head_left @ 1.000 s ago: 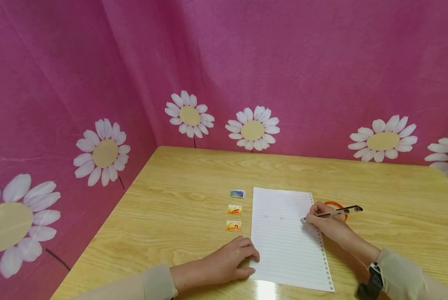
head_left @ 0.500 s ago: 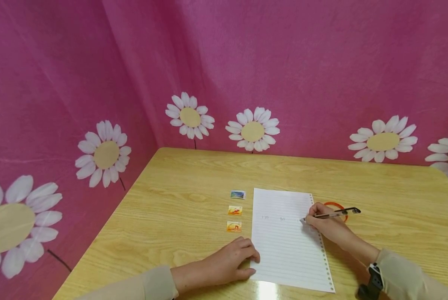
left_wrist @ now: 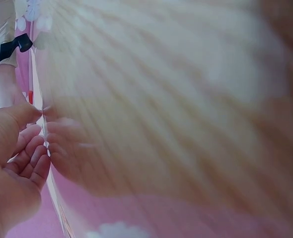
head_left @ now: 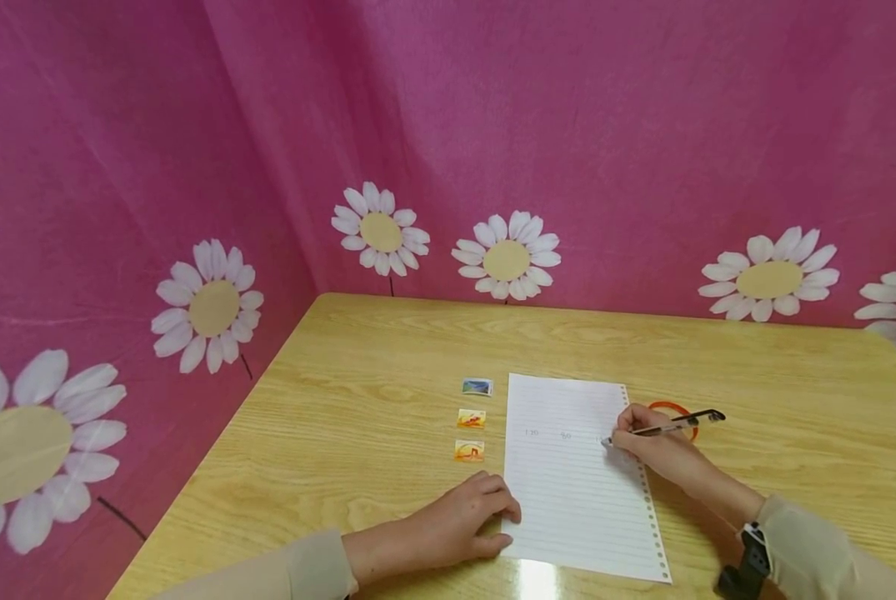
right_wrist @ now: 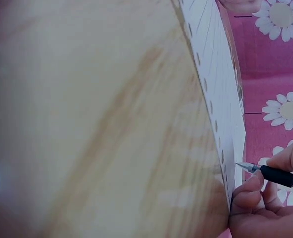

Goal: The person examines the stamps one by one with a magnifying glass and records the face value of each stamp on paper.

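Observation:
My right hand (head_left: 653, 442) pinches a black-gripped pen (right_wrist: 278, 175) over the right part of a lined sheet of paper (head_left: 578, 500). The pen's tip is right at the paper, by a faint mark in line with two handwritten numbers farther left. Along the lower left edge of the sheet rests my left hand (head_left: 466, 521), its fingers loosely bent and the fingertips on the paper's margin. In the left wrist view, that hand's thumb and fingers (left_wrist: 30, 156) touch down at the sheet's edge with nothing gripped between them.
Three small stamp-like pictures, one blue (head_left: 478, 387) and two yellow-orange (head_left: 471, 418), lie in a column left of the sheet. Behind the right hand, an orange-red ring (head_left: 661, 407) sits on the wooden table (head_left: 372, 375). A pink flowered curtain (head_left: 605, 125) borders the table's back and left.
The right hand makes only tiny shifts with the pen by the faint mark. My left hand stays in place on the sheet; the whole head view shifts slightly.

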`<state>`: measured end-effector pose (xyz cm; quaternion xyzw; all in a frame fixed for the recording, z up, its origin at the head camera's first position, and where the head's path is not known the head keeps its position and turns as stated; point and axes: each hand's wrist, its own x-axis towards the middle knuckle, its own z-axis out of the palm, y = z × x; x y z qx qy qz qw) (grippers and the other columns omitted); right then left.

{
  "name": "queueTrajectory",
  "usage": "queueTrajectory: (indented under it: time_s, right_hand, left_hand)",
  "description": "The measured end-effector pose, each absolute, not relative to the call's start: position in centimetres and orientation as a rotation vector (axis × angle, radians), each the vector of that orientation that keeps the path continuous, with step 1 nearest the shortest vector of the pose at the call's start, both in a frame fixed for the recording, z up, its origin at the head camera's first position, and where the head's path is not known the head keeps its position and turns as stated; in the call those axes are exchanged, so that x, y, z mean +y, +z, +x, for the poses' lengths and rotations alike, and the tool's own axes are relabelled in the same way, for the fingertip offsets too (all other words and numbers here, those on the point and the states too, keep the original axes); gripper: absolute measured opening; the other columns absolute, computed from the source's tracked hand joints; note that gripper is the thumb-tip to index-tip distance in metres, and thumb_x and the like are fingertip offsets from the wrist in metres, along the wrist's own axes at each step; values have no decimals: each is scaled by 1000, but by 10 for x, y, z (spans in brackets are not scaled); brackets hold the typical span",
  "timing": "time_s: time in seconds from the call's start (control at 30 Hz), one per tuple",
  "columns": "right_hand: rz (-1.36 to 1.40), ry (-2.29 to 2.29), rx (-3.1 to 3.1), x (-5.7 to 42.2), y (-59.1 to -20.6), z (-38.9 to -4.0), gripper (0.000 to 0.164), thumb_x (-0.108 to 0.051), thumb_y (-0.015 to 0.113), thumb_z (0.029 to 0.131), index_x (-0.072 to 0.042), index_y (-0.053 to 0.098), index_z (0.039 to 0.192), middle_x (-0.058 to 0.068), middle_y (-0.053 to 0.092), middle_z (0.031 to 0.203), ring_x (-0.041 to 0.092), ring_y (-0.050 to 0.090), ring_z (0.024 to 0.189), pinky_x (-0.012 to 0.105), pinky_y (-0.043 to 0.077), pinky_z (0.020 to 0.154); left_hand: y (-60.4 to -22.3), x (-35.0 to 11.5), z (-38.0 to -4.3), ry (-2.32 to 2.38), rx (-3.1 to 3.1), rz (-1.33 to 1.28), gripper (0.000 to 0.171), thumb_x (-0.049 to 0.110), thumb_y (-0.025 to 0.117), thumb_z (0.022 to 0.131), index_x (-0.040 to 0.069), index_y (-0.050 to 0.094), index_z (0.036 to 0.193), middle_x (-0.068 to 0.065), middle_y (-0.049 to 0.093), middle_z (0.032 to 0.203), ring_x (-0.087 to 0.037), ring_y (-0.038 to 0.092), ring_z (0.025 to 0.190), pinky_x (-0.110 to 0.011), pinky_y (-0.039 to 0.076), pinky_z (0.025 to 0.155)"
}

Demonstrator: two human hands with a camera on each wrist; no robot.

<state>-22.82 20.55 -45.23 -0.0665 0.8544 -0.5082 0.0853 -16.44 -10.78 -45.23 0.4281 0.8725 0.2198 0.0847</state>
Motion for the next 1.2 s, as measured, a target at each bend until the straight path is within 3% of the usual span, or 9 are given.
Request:
queueTrajectory:
  time_s: [0.3,0.63,1.2]
  right_hand:
    - [-231,-1494,2591,207,-452,-226,13,-5,59,85,-1,46,87,-3,41,68,5,39,59,21,31,53]
    - [-64,-1452,2648,209,-453,-224,14,-13,59,88,-4,49,91,-2,47,72,6,45,64,22,35,57]
    - [-181,-1451,2653,208,-455,-225,15,-10,61,88,-3,48,92,0,47,77,5,44,65,21,35,58]
  left_hand:
    - [-455,-107,-165,684,2596,1299,15,21,64,95,16,65,109,6,59,107,-2,49,100,-11,43,90]
    - [-455,-107,-164,687,2591,1290,15,21,64,95,16,65,109,6,59,107,-3,49,101,-12,43,91]
    - [-451,-108,-164,679,2594,1292,16,21,64,95,16,64,110,5,59,108,-3,49,100,-11,43,90]
